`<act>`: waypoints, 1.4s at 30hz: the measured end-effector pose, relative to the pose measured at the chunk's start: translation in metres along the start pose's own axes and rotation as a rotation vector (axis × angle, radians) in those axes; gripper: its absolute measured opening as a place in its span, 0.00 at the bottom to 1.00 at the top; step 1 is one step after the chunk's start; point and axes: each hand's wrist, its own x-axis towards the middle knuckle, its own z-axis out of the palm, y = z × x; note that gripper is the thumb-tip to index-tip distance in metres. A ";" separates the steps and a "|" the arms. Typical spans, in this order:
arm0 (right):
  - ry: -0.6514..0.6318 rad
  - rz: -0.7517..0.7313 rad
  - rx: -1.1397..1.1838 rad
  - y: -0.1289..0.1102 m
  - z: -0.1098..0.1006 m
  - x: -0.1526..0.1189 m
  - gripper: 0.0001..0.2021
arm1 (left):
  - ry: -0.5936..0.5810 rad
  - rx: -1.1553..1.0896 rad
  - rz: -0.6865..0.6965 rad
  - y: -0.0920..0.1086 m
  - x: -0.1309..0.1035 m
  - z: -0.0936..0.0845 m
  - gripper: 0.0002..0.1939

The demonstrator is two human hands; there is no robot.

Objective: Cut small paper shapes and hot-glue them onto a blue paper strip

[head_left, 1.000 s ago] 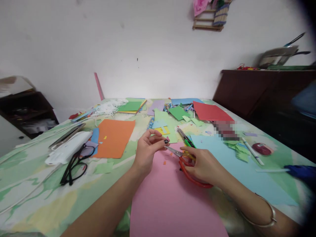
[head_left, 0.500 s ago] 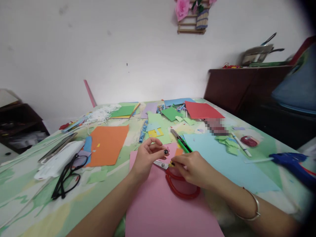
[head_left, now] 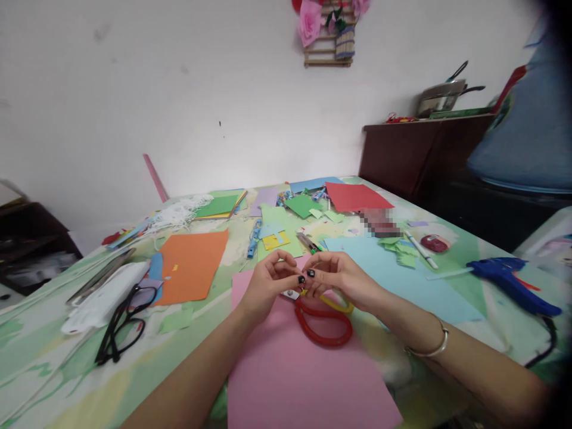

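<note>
Left hand and right hand, meeting at pinched fingertips, contents too small to tell, over 1 pair of scissors, 1 pink sheet beneath, 1 cutter beyond, 1 glue gun at right

Left hand and right hand close together, fingertips nearly meeting over pink sheet; whatever's between them too small to tell. Scissors on pink sheet under the hands, red and yellow handles, blades mostly hidden. Utility knife just beyond the fingers. Orange sheet and black glasses on left. Light blue sheet, white pen, blue glue gun on right. Red sheet farther back.
</note>
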 end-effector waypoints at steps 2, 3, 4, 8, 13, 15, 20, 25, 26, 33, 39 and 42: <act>-0.013 -0.004 0.015 0.001 -0.001 0.000 0.16 | 0.000 -0.008 0.006 0.000 0.000 -0.001 0.15; -0.019 -0.005 0.027 0.002 -0.001 0.001 0.16 | -0.002 -0.013 0.005 0.001 0.000 -0.001 0.15; -0.027 -0.006 0.039 0.003 -0.002 0.001 0.16 | -0.006 -0.018 0.004 0.001 0.000 -0.001 0.15; -0.046 -0.006 0.066 0.003 -0.001 0.002 0.15 | -0.032 -0.030 0.008 0.002 0.001 -0.001 0.16; -0.049 -0.013 0.058 0.002 0.001 0.000 0.15 | -0.056 -0.018 0.025 0.003 0.000 -0.001 0.15; -0.065 -0.027 0.055 0.002 0.001 0.000 0.14 | -0.065 -0.019 0.014 0.004 -0.001 0.000 0.15; -0.111 -0.020 0.086 0.006 -0.003 0.002 0.13 | -0.097 -0.053 -0.006 0.004 -0.001 0.000 0.15; -0.177 0.006 0.163 0.009 -0.006 0.003 0.14 | -0.142 -0.079 -0.028 0.005 0.000 -0.001 0.14; -0.186 0.012 0.177 0.010 -0.006 0.003 0.14 | -0.154 -0.080 -0.028 0.005 0.000 -0.002 0.14; -0.198 0.043 0.301 0.013 -0.003 0.007 0.14 | -0.198 -0.100 -0.029 0.004 0.001 -0.005 0.14; -0.204 0.035 0.343 0.020 -0.004 0.010 0.13 | -0.217 -0.106 -0.029 0.002 0.003 -0.005 0.14; -0.179 0.034 0.301 0.018 -0.005 0.009 0.12 | -0.185 -0.104 -0.043 0.002 0.004 -0.006 0.14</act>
